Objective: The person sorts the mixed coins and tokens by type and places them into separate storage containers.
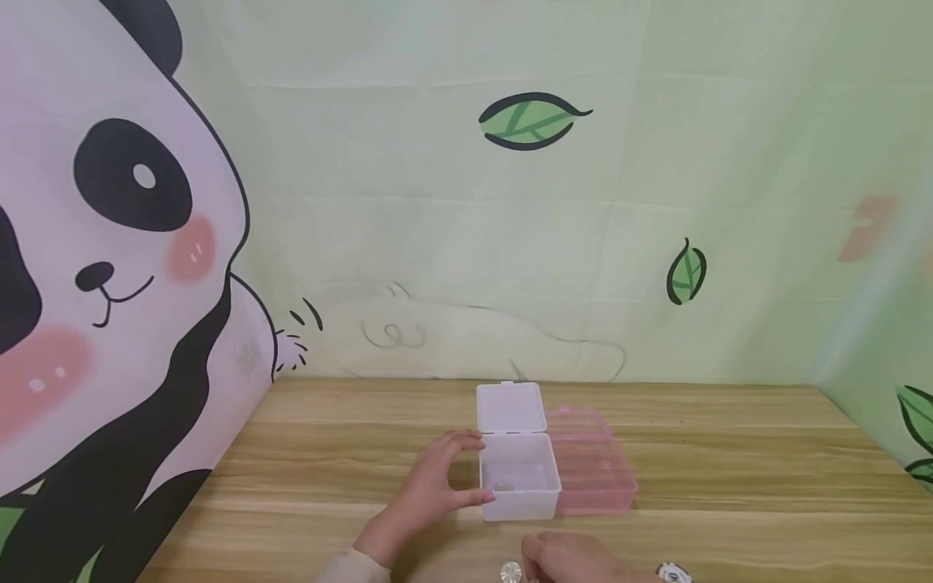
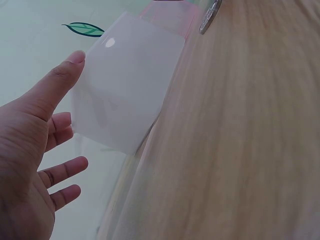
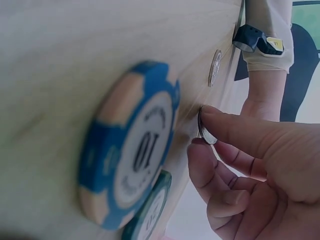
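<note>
A white box [image 1: 521,504] stands on the table with its lid folded back; a small round piece [image 1: 503,487] lies inside. Thumb and fingers of my left hand [image 1: 426,483] rest at the box's left side, spread apart; the left wrist view shows this hand [image 2: 37,145] beside the white wall [image 2: 127,85]. Between thumb and fingertips my right hand [image 3: 250,170] pinches a silver coin [image 3: 205,127], close to the table. In the head view the right hand [image 1: 576,559] is at the bottom edge. Another silver coin [image 1: 511,572] lies just left of it.
A pink see-through box [image 1: 598,478] adjoins the white box on its right. A poker chip [image 1: 674,573] lies at the bottom right; close up, a blue chip [image 3: 132,147] marked 10 and a green chip [image 3: 151,212] are on the table. A printed cloth [image 1: 437,162] hangs behind.
</note>
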`<state>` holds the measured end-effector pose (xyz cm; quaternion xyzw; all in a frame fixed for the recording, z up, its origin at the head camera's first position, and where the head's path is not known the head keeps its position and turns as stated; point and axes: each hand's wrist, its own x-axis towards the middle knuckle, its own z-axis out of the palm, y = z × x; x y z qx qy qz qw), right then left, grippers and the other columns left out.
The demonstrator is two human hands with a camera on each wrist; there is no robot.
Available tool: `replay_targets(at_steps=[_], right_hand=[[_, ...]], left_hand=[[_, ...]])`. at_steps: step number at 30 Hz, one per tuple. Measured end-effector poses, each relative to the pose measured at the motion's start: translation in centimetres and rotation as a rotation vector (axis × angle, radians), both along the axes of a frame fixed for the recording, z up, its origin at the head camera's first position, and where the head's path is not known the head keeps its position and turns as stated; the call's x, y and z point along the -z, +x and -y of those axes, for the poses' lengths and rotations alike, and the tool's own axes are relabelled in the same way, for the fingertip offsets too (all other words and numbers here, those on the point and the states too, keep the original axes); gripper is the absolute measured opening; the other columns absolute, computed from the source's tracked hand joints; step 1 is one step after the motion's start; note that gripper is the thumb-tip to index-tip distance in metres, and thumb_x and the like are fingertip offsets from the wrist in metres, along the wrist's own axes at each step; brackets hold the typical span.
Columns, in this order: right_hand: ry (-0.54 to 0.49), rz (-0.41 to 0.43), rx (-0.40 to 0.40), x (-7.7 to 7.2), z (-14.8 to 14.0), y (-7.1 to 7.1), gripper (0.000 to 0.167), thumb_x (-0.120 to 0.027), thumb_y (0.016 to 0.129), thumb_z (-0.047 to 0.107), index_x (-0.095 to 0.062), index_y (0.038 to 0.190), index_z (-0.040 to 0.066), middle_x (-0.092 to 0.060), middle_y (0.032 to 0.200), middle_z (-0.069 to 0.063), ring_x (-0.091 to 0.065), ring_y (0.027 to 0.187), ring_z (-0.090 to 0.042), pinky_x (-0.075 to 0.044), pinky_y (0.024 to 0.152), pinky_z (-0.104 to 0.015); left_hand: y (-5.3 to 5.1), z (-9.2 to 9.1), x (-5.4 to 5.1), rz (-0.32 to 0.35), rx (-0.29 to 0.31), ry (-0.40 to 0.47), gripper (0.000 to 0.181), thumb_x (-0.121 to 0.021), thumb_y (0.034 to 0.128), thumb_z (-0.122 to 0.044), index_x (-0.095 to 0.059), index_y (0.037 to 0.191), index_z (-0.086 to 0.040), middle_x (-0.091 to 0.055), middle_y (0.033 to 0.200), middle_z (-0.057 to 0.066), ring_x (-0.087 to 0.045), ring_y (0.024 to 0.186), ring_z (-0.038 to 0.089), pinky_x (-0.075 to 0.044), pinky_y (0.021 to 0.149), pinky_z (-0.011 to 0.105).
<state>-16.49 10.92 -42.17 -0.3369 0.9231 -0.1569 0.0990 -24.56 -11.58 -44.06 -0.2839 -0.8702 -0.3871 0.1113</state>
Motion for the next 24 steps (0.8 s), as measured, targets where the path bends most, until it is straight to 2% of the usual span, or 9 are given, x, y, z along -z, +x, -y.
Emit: replay_targets(at_steps=[5,12,17,18,19,24], right_hand=[[-0.058,0.073,0.051,-0.3,-0.1,0.3,0.016,-0.068,0.076,0.013,-0.054,0.074,0.021,-0.043,0.06,0.016,-0.038,0.055,0.003,-0.035,0.05,-0.015],[-0.159,0.175,0.114,-0.7,-0.1,0.6,0.011,-0.062,0.077,0.011,-0.057,0.074,0.02,-0.046,0.06,0.016,-0.041,0.055,0.002,-0.037,0.051,-0.017],[-0.142,0.145,0.062,-0.9,-0.3,0.4,0.013,-0.065,0.076,0.011,-0.056,0.074,0.02,-0.045,0.059,0.017,-0.041,0.056,0.003,-0.037,0.052,-0.015],[-0.161,0.166,0.07,-0.9,-0.3,0.4,0.013,-0.065,0.077,0.01,-0.057,0.074,0.019,-0.046,0.059,0.016,-0.041,0.056,0.003,-0.037,0.051,-0.016],[-0.142,0.128,0.039,-1.0,-0.4,0.3,0.014,-0.066,0.076,0.01,-0.056,0.075,0.02,-0.045,0.06,0.017,-0.04,0.056,0.004,-0.038,0.052,-0.014],[-0.184,0.115,0.008,-1.3,-0.6,-0.1,0.014,-0.066,0.08,0.006,-0.059,0.075,0.017,-0.05,0.062,0.016,-0.042,0.058,0.006,-0.04,0.053,-0.014]], left_hand=[[0.0,0.0,0.0,0.003,0.002,0.005,0.059,-0.084,0.0695,-0.035,-0.06,0.118,-0.013,-0.058,0.133,0.003,-0.05,0.128,0.027,-0.036,0.105,0.058],[0.0,0.0,-0.1,0.008,0.001,0.006,0.059,-0.084,0.0693,-0.036,-0.06,0.119,-0.013,-0.058,0.133,0.004,-0.05,0.128,0.027,-0.036,0.106,0.058],[0.0,0.0,0.0,0.017,-0.002,0.0,0.059,-0.084,0.0691,-0.036,-0.06,0.119,-0.014,-0.058,0.134,0.003,-0.05,0.129,0.027,-0.035,0.107,0.058],[0.0,0.0,0.0,0.019,-0.003,-0.001,0.059,-0.084,0.0691,-0.036,-0.06,0.119,-0.014,-0.058,0.134,0.003,-0.05,0.129,0.027,-0.035,0.107,0.058],[-0.1,0.0,0.0,0.018,-0.003,-0.003,0.059,-0.084,0.0692,-0.036,-0.06,0.119,-0.014,-0.058,0.134,0.003,-0.05,0.129,0.027,-0.035,0.107,0.058],[-0.1,0.0,0.0,0.012,-0.002,-0.002,0.059,-0.084,0.0692,-0.036,-0.06,0.118,-0.014,-0.058,0.134,0.004,-0.05,0.129,0.027,-0.035,0.107,0.058]])
